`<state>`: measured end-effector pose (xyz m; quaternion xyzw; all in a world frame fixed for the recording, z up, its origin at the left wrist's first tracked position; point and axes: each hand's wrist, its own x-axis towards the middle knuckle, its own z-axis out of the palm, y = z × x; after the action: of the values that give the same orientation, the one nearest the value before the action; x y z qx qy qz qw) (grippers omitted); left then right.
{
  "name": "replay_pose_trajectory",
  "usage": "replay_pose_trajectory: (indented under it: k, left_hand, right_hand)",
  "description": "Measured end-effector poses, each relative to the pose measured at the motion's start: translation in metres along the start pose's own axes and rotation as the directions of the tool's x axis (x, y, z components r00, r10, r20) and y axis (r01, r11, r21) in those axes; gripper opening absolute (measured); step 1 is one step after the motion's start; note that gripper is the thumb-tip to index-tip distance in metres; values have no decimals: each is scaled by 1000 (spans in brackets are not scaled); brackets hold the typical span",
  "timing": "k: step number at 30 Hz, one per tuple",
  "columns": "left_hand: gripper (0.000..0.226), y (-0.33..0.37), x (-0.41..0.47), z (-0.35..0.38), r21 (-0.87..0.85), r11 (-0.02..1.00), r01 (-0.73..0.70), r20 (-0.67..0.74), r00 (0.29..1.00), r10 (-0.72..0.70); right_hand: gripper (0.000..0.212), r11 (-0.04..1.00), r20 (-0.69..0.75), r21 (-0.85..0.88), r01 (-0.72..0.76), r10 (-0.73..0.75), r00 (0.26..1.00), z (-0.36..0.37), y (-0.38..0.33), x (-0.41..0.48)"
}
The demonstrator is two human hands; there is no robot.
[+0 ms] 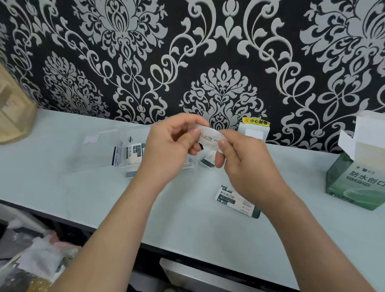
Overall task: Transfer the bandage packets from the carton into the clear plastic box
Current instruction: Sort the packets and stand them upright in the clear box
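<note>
Left hand (171,144) and right hand (248,164) each pinch an end of one packet (210,136), grips narrow, above the box (93,149) near the back edge of the surface (51,183). The carton (361,179) stands open at the right edge. Advice: let one grip go, then lower the packet flat among those inside.

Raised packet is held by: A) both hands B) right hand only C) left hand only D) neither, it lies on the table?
A: the left hand and the right hand each pinch one end of the bandage packet, held above the table.
</note>
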<state>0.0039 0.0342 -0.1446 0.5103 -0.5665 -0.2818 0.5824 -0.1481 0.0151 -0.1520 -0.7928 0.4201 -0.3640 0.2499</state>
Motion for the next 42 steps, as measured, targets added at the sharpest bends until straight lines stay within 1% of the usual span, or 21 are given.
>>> replay_pose_trajectory:
  k: [2, 4, 5, 8, 10, 12, 13, 14, 17, 19, 20, 22, 23, 25, 27, 30, 32, 35, 37, 40, 42]
  left_hand:
    - [30, 0, 2, -3, -17, 1000, 3, -79, 997, -4]
    - [28, -1, 4, -8, -16, 1000, 24, -168, 985, -26]
    - [26, -3, 6, -9, -16, 999, 41, -198, 979, -43]
    - [23, -4, 12, -18, -27, 994, 109, -216, 970, -112]
    - [23, -8, 20, -26, 96, 988, 117, -220, 971, -93]
    - [23, -10, 30, -34, 327, 939, 104, -183, 982, -45]
    - [22, -9, 36, -40, 411, 905, 113, -158, 986, -52]
    - [21, -8, 41, -44, 439, 888, 140, -132, 987, -90]
    - [16, -8, 55, -54, 363, 881, 302, -67, 952, -298]
    - [18, -14, 62, -57, 249, 864, 437, -6, 893, -450]
    - [18, -17, 65, -58, 202, 847, 492, 18, 863, -506]
    - [11, -22, 68, -56, 200, 811, 550, 66, 818, -571]
    - [9, -25, 69, -54, 235, 803, 548, 87, 811, -579]
    - [8, -29, 70, -50, 326, 792, 516, 93, 817, -570]
    - [10, -32, 71, -45, 383, 775, 503, 62, 823, -565]
    - [10, -39, 73, -39, 401, 738, 542, 12, 803, -596]
    - [6, -43, 75, -37, 401, 726, 558, -4, 794, -608]
    - [18, -48, 77, -37, 436, 709, 555, -23, 794, -607]
    - [14, -47, 77, -34, 476, 694, 541, -49, 804, -593]
    - [12, -46, 76, -31, 564, 656, 501, -75, 822, -564]
    - [9, -48, 74, -30, 615, 635, 468, -81, 838, -539]
  right_hand:
    - [30, 995, -80, 95, 10, -3, 997, 5, -1, 0]
    - [21, 982, -229, 183, 54, -11, 973, 8, 0, 0]
    - [19, 980, -296, 178, 84, -28, 955, 11, 1, 1]
    - [17, 980, -403, 87, 180, -131, 906, 18, -3, 6]
    - [14, 975, -414, -63, 212, -219, 884, 23, -7, 11]
    - [13, 941, -356, -244, 233, -311, 881, 27, -8, 17]
    - [13, 918, -308, -307, 250, -344, 887, 30, -9, 22]
    - [13, 896, -249, -354, 266, -365, 897, 32, -10, 26]
    - [12, 827, -59, -465, 317, -386, 921, 40, -13, 40]
    - [6, 790, 38, -512, 337, -371, 928, 43, -13, 47]
    - [8, 764, 78, -542, 350, -368, 926, 45, -13, 51]
    - [12, 702, 185, -601, 382, -343, 921, 47, -13, 57]
    - [15, 696, 240, -601, 394, -313, 919, 48, -13, 62]
    - [20, 744, 306, -572, 345, -197, 931, 47, -15, 69]
    - [16, 780, 335, -560, 279, -95, 938, 46, -16, 77]
    - [16, 793, 363, -562, 235, -18, 931, 48, -15, 86]
    - [15, 816, 373, -540, 207, 12, 928, 50, -11, 89]
    - [14, 834, 403, -513, 202, 26, 915, 50, -7, 94]
    - [19, 859, 411, -479, 183, 35, 911, 46, -6, 95]
    - [32, 907, 375, -408, 105, 62, 925, 36, -2, 93]
    - [27, 932, 310, -359, 50, 69, 948, 31, 3, 90]
